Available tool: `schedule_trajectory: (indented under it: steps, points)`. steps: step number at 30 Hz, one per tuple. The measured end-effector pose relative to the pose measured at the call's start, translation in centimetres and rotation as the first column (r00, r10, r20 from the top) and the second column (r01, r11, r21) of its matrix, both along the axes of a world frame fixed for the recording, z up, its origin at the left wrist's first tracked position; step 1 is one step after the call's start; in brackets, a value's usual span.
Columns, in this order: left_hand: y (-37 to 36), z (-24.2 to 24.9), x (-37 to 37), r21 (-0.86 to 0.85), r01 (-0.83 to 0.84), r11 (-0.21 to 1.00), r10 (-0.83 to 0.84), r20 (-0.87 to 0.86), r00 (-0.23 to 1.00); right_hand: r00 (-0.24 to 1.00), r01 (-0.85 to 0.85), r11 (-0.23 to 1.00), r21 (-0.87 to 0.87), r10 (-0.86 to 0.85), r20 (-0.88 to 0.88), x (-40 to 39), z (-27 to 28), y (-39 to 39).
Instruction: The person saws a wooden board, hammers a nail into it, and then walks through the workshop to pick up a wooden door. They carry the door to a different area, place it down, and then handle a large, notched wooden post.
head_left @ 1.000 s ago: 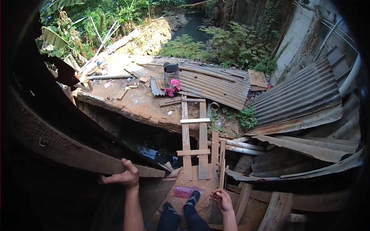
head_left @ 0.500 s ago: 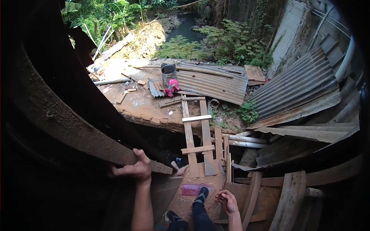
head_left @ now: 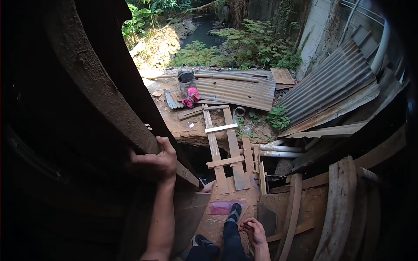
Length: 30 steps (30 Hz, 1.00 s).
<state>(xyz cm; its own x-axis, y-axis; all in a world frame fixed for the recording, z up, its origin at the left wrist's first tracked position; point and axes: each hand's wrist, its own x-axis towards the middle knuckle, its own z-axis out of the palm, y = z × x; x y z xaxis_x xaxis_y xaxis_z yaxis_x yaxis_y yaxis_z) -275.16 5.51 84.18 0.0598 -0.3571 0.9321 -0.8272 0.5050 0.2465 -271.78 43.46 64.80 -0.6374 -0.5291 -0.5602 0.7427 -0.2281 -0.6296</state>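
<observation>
My left hand (head_left: 163, 163) is closed around the edge of a long rough wooden beam (head_left: 111, 98), which runs from the upper left down to near my feet. The fingers behind the beam are partly lost in shadow. Low in front of me, my right hand (head_left: 254, 231) hangs with loosely bent fingers and holds nothing. It is nearest to my right leg and a narrow wooden plank (head_left: 292, 213). My shoes stand on a dirt-covered floor beside a pink plastic sheet (head_left: 221, 208).
A ladder-like plank walkway (head_left: 213, 143) spans a dark gap to a ledge. Corrugated metal sheets (head_left: 235, 92), a black bucket (head_left: 187, 78) and a pink cloth (head_left: 191, 96) lie beyond. White pipes (head_left: 278, 151) cross at right, near upright boards (head_left: 337, 204). A stream (head_left: 204, 30) runs behind.
My view has turned and leaned left, so the beam stands steeper and covers more of the ledge. My left hand stays on the beam. My right hand's fingers are slightly more bent.
</observation>
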Motion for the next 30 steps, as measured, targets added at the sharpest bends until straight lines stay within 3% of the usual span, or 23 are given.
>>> schedule_trajectory:
  steps: [6, 10, 14, 19, 22, 26, 30]
  points:
    - [0.9, 0.8, 0.3, 0.040, 0.016, 0.999, -0.016, -0.004, 1.000, 0.998, 0.052, 0.998, -0.018, -0.053, -0.043, 2.6, 0.1, 2.4]
    - [1.0, 0.5, 2.1, 0.067, 0.317, 0.946, -0.318, -0.002, 0.948, 0.996, 0.065, 0.997, -0.029, -0.066, -0.053, 4.4, 0.3, 3.4]
    - [2.6, 2.3, 5.6, 0.114, 0.524, 0.844, -0.528, 0.010, 0.849, 0.996, 0.063, 0.998, -0.027, -0.065, -0.057, 6.3, 0.4, 3.7]
    - [3.2, 3.5, 10.3, 0.201, 0.829, 0.522, -0.793, -0.243, 0.558, 0.996, 0.053, 0.998, -0.045, -0.056, -0.067, 8.0, 0.0, 3.9]
    - [4.3, 2.2, 12.6, 0.188, 0.940, 0.284, -0.777, -0.529, 0.341, 0.997, 0.043, 0.998, -0.040, -0.046, -0.059, 8.8, 0.0, 4.0]
    - [5.8, -1.1, 17.0, 0.319, 0.946, 0.065, -0.682, -0.678, 0.276, 0.998, 0.025, 0.999, -0.048, -0.028, -0.062, 9.4, 0.0, 4.1]
    - [8.4, -6.3, 20.0, 0.283, 0.959, 0.007, -0.448, -0.856, 0.256, 0.996, 0.002, 0.999, -0.041, -0.006, -0.084, 10.1, -0.6, 3.9]
